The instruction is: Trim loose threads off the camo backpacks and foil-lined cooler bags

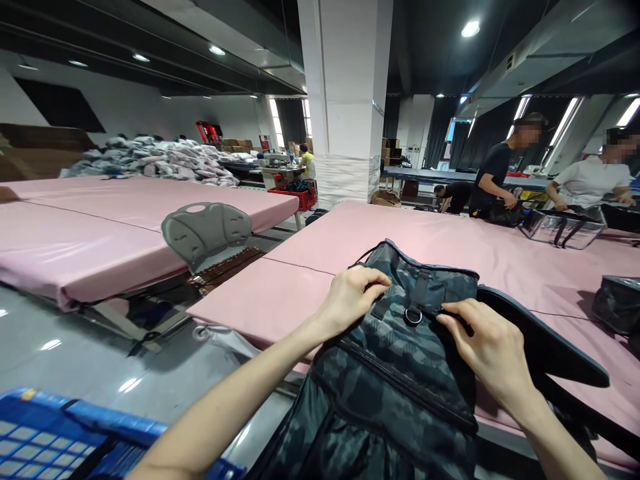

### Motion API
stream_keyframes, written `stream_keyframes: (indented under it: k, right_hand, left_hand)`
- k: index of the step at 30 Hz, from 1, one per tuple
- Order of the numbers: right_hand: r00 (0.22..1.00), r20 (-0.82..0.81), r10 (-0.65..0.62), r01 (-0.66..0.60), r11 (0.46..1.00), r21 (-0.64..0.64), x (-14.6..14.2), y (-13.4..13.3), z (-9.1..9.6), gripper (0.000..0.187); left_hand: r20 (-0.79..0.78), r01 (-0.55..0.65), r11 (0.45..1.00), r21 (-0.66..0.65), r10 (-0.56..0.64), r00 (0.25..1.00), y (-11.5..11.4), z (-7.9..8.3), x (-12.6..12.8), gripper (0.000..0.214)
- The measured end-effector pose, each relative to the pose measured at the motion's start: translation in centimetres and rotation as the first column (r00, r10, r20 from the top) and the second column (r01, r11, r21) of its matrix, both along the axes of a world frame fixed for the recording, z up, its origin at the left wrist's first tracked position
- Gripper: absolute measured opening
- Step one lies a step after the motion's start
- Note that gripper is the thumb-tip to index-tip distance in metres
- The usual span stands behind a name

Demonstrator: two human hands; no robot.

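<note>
A dark camouflage backpack [400,380] leans in front of me against the edge of the pink-covered table [300,287]. A zipper runs across its front, and a metal ring [413,316] hangs from a webbing tab near its upper part. To the left of the ring, my left hand [353,297] is closed, thumb and forefinger pinching the bag's fabric. My right hand [487,343] pinches the bag just right of the ring; the exact bit between its fingertips is too small to make out. A wide black strap [545,340] spreads out to the right on the table.
A grey chair [207,233] stands between this table and another pink-covered table [100,227]. At lower left is a blue plastic crate [75,433]. Co-workers [500,167] handle bags across the table, near a clear bag [565,227]. A black bag [617,303] sits at right.
</note>
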State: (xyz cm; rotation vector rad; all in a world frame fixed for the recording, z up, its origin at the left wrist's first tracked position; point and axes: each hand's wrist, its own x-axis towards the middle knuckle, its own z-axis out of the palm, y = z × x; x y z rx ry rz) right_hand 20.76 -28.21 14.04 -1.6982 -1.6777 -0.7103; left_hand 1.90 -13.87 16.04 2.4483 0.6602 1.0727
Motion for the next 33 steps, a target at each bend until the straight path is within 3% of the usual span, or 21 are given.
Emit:
stream_keyframes:
  k: [4,10,15,22,29,33]
  right_hand:
    - [0.999,0.042,0.004,-0.004,1.0,-0.005,0.0,0.3,0.0,0.023]
    - [1.0,0.017,-0.006,0.006,1.0,-0.009,0.5,0.2,0.0,0.023]
    - [0.994,0.107,-0.027,0.029,1.0,-0.012,-0.3,0.5,-0.3,0.021]
    - [0.999,0.048,0.002,-0.002,1.0,-0.001,0.2,0.4,-0.2,0.021]
    - [0.996,0.091,0.008,-0.008,1.0,0.003,-0.2,0.9,0.3,0.024]
    - [0.998,0.064,0.01,-0.006,0.998,-0.062,0.3,0.9,1.0,0.026]
  left_hand:
    - [-0.123,-0.004,0.998,0.066,0.012,0.992,-0.5,-0.1,0.3,0.013]
    - [-0.353,0.073,0.942,0.328,0.05,0.934,-0.8,0.0,1.4,0.017]
    - [-0.434,0.14,0.916,0.375,0.041,0.9,-0.6,0.0,2.4,0.013]
    - [-0.483,0.223,0.868,0.443,0.021,0.875,-0.3,0.0,3.0,0.017]
    - [-0.379,0.179,0.773,0.608,0.084,0.922,-0.4,-0.3,3.3,0.017]
    - [-0.349,0.184,0.65,0.738,0.133,0.928,-1.0,0.2,3.2,0.019]
